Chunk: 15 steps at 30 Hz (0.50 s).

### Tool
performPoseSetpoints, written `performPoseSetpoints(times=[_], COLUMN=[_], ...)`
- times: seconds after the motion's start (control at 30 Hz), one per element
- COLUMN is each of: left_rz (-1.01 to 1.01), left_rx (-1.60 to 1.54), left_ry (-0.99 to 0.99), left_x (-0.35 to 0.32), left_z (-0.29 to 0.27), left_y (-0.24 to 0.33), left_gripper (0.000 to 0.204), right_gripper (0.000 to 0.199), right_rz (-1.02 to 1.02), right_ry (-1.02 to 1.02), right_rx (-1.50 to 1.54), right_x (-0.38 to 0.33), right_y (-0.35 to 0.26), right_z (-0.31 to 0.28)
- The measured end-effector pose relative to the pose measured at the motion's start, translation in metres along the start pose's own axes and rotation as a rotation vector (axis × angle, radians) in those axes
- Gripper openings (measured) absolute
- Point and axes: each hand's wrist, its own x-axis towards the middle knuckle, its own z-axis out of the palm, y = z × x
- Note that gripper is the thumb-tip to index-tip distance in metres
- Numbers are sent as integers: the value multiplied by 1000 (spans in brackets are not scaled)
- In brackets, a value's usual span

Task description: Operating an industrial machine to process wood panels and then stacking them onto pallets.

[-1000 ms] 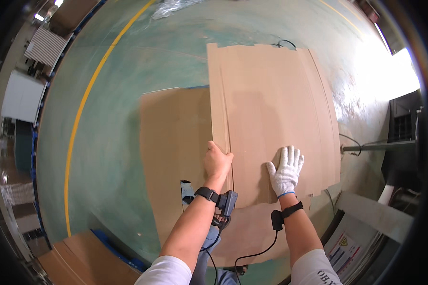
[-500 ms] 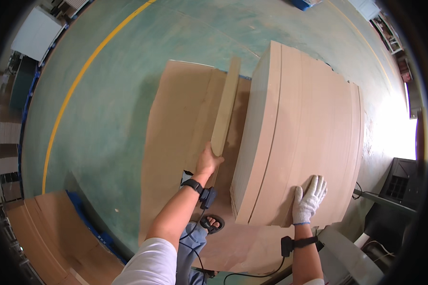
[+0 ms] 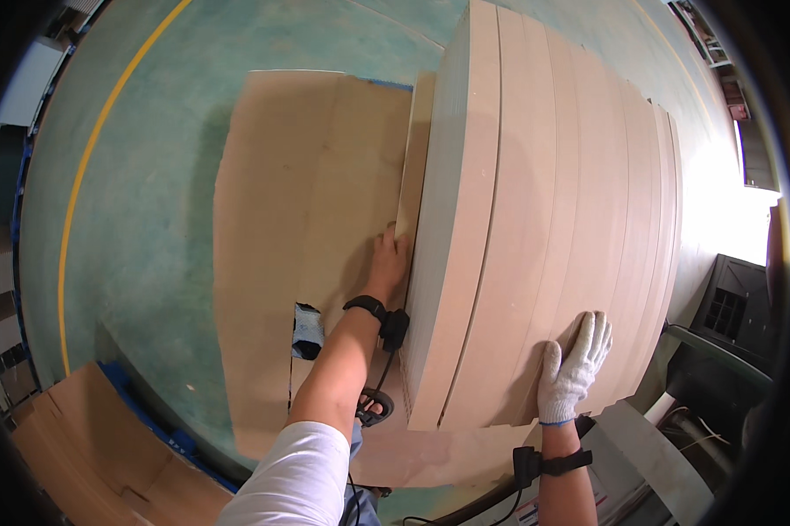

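A tall stack of brown flat boards (image 3: 535, 237), likely cardboard, takes up the middle right. My right hand (image 3: 574, 368), in a white knit glove, lies open and flat on its top near the close edge. A long narrow brown strip (image 3: 419, 123) stands against the stack's left side. My bare left hand (image 3: 389, 263) grips the strip at its near part; the inner side of the fingers is partly hidden. To the left lies a wide brown cardboard sheet (image 3: 277, 193), with a torn hole (image 3: 307, 331) near my left forearm.
A yellow line (image 3: 97, 140) curves along the green floor (image 3: 149, 228) at left. More brown cardboard (image 3: 106, 447) rests on a blue pallet (image 3: 163, 425) at lower left. Dark equipment (image 3: 726, 302) and a grey panel (image 3: 649, 456) stand at right. My sandalled foot (image 3: 375, 408) is beside the stack.
My left hand has brought the strip right, against the stack's side, and lower. The strip was raised and apart from the stack before. My right hand stays on the stack; the view has shifted.
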Motion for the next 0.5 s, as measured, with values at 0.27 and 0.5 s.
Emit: performPoseSetpoints(times=[0.27, 0.5], left_rz=[-140, -261], left_rx=[278, -518], left_ry=[-100, -515], left_x=[11, 29], left_z=[6, -93], left_y=[50, -71], left_gripper=[25, 58], right_gripper=[64, 60], right_rz=[38, 41], right_ry=[13, 5], right_rx=[-42, 288], right_x=[0, 9], right_y=[14, -27], right_z=[-6, -24])
